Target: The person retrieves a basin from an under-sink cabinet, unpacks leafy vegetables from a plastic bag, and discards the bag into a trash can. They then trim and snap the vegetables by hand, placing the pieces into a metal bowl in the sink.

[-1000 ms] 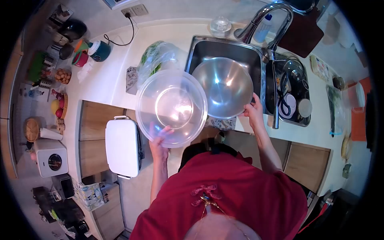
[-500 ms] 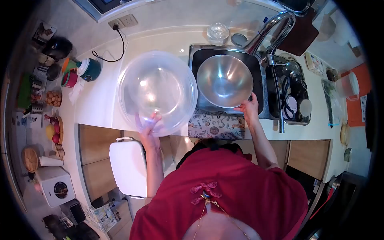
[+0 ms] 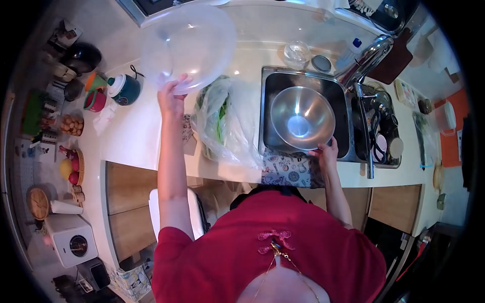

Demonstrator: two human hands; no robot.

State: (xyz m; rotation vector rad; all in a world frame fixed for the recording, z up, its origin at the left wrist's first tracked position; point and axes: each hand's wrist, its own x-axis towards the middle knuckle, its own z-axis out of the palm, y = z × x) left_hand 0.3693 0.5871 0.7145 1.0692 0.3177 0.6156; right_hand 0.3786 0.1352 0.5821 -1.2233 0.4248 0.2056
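- The person's left grip (image 3: pixel 172 100) is closed on the near rim of a large, round, translucent plastic bowl (image 3: pixel 194 45), the arm stretched forward over the left part of the white table (image 3: pixel 132 141).
- This plastic bowl appears against the back wall and table; whether its base touches anything cannot be told.
- The right grip (image 3: pixel 326 150) grasps the near rim of a round, shiny stainless-steel bowl (image 3: pixel 302 115), fingers at its lower right edge.
- The steel bowl is over the left basin (image 3: pixel 341 98) of the metal sink, its open side up; whether it rests on the bottom is unclear.
- A clear plastic bag of long green vegetables (image 3: pixel 220 123) lies on the table between the left forearm and the sink.
- A grey patterned cloth (image 3: pixel 289 169) hangs over the table's front edge, below the steel bowl.
- Behind the sink stand a clear round container (image 3: pixel 297 54) and, just beside it, a flat grey lid (image 3: pixel 321 63).
- A curved chrome tap (image 3: pixel 369 58) rises at the sink's back.
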